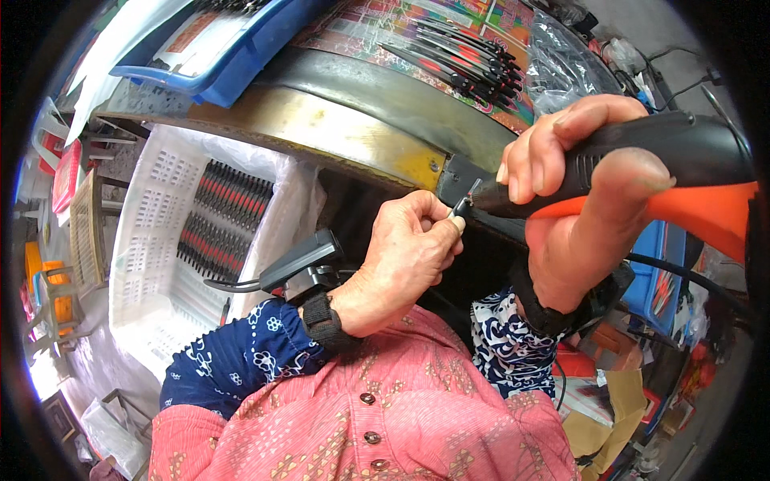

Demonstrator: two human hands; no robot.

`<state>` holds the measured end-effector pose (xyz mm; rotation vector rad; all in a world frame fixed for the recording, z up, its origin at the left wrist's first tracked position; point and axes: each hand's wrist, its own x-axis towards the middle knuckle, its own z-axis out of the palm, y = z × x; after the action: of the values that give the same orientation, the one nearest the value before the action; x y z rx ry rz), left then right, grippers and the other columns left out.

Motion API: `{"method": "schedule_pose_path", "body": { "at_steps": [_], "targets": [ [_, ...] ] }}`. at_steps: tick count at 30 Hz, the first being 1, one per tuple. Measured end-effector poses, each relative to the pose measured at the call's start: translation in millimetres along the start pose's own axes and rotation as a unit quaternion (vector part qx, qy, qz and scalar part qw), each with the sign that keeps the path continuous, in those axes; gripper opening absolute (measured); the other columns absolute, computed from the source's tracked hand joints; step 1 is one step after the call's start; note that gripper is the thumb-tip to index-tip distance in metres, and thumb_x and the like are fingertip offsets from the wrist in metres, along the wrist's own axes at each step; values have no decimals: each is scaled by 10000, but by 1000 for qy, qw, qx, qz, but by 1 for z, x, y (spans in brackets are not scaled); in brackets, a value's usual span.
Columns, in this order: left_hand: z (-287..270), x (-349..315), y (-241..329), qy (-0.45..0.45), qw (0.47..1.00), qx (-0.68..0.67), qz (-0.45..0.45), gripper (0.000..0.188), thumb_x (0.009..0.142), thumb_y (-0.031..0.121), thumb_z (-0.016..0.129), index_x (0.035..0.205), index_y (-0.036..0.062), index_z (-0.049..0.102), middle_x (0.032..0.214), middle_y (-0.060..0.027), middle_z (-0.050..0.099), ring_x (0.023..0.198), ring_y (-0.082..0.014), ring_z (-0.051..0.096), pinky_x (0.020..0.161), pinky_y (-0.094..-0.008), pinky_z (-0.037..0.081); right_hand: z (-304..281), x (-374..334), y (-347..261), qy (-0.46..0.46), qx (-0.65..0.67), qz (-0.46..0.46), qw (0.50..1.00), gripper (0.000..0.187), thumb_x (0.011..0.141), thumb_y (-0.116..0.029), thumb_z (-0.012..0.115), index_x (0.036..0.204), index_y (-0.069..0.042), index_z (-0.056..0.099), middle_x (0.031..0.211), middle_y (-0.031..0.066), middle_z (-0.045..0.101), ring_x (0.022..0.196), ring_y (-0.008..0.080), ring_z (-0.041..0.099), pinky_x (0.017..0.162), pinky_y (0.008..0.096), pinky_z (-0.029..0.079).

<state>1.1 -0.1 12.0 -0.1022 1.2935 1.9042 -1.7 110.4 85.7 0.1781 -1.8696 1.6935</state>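
My right hand (561, 192) grips a black-and-orange power tool (634, 160), which looks like an electric screwdriver. Its fingers curl over the black body, while the thumb stands off it. A thin metal tip (476, 187) pokes out of the tool's left end. My left hand (409, 252) pinches a small dark piece (459, 210) between thumb and forefinger, right beside that tip. Most of the piece is hidden by the fingers, and I cannot tell whether the tip touches it. Both hands are just off the near edge of the metal-rimmed table (353, 120).
Slender black-and-red pieces (461, 60) are piled on the table beside a clear plastic bag (561, 72). A blue tray (216, 68) stands at the back left. Below it, a white basket (152, 240) holds rows of similar pieces. Another blue bin (654, 280) is at right.
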Motion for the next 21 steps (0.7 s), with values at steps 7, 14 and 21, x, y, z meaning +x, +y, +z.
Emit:
{"method": "schedule_pose_path", "body": {
  "at_steps": [7, 14, 21],
  "targets": [
    [0, 1, -1, -1, 1000, 8, 4, 130, 872, 145, 574, 855, 69, 470, 656, 7, 508, 490, -40, 363, 421, -194, 287, -1, -1, 1, 3, 13, 4, 1000, 674, 747, -690, 533, 876, -34, 449, 590, 27, 438, 491, 128, 447, 523, 276, 402],
    [1, -1, 1, 6, 1000, 12, 4, 122, 869, 140, 567, 847, 61, 477, 657, -3, 517, 492, -46, 378, 421, -195, 292, 0, -2, 2, 17, 95, 42, 994, 659, 754, -672, 549, 872, -31, 454, 587, 29, 436, 492, 128, 447, 523, 274, 400],
    [1, 0, 0, 1, 999, 27, 21, 126, 868, 150, 572, 849, 53, 495, 648, -2, 521, 491, -56, 404, 424, -198, 320, -1, -6, -3, 8, -9, 8, 1000, 699, 698, -667, 624, 902, -16, 469, 606, 39, 458, 514, 135, 464, 552, 276, 414]
  ]
}}
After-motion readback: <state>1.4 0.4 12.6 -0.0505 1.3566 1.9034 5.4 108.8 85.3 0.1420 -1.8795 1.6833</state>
